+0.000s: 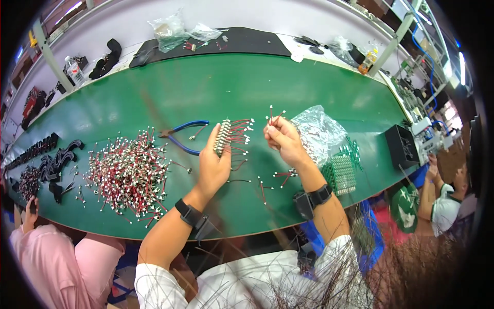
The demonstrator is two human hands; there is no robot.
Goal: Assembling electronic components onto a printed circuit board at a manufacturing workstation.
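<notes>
My left hand [217, 164] is closed round a strip of small connectors [223, 137], from which several short red and black wires [241, 135] stick out to the right. In my right hand [286, 138], the fingers pinch a few short wire leads [274, 115] with small white plugs at their ends. Left of my left hand lie blue-handled pliers [181, 135], their jaws pointing left. Farther left spreads a large heap of wire leads [127, 172] in red and white. Some loose wire leads [264, 189] lie on the green table [247, 87] between my forearms.
A clear plastic bag [320, 129] and a stack of green circuit boards [341, 174] lie right of my right hand. A black bin [401, 146] stands at the right edge. On the left, black parts [57, 162] lie near another person in pink [56, 257].
</notes>
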